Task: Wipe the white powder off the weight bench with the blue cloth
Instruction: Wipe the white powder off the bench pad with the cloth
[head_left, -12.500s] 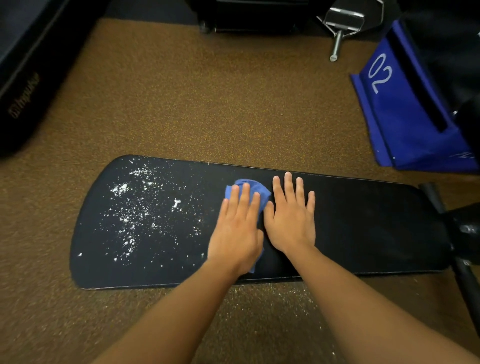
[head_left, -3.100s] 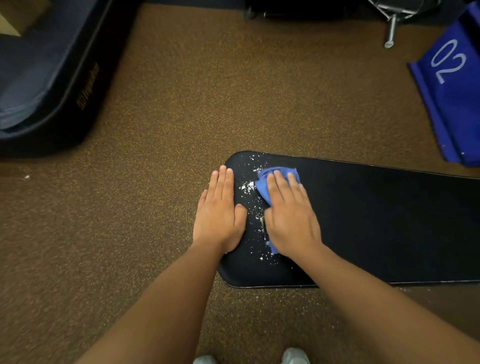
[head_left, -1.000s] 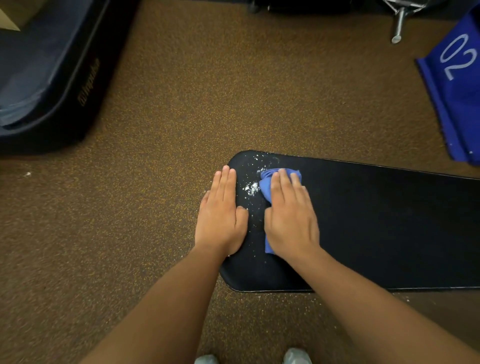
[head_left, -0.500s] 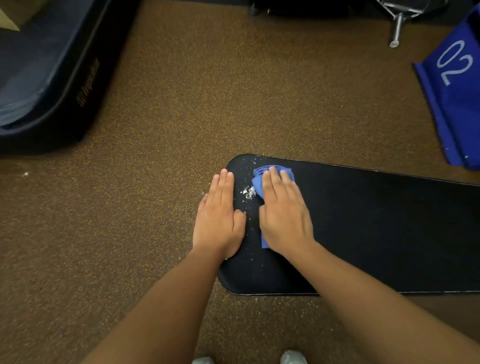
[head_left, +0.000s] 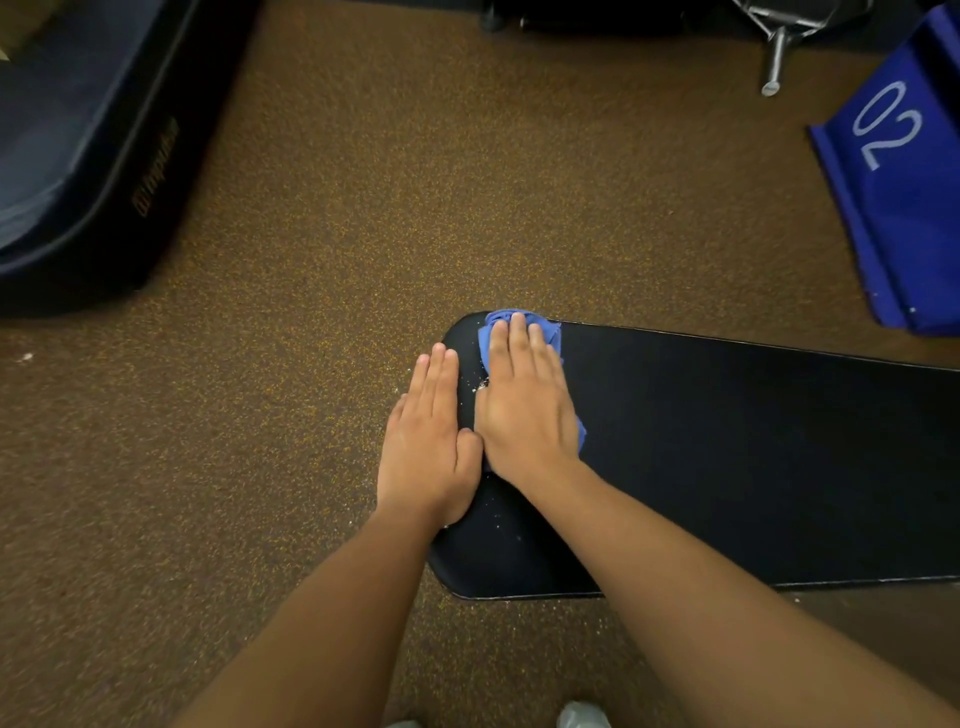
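The black weight bench pad (head_left: 753, 457) lies across the right half of the view, its rounded end towards the left. My right hand (head_left: 524, 410) presses flat on the bunched blue cloth (head_left: 545, 327), which sits at the pad's far left corner and pokes out beyond my fingertips. My left hand (head_left: 428, 441) lies flat on the pad's left edge, fingers together, touching the right hand's thumb side and holding nothing. Only a tiny clump of white powder (head_left: 483, 384) and a few specks near the front (head_left: 498, 526) show on the pad.
Brown speckled floor (head_left: 363, 208) surrounds the bench. A dark blue padded machine part (head_left: 78, 156) fills the upper left. A blue box marked 02 (head_left: 904, 197) stands at the upper right, with a metal bar (head_left: 774, 57) beside it. My shoe tips (head_left: 582, 717) show at the bottom.
My right hand has slid the cloth up to the pad's far left corner. The small heap of powder between my hands has shrunk to a few specks. My left hand has stayed put.
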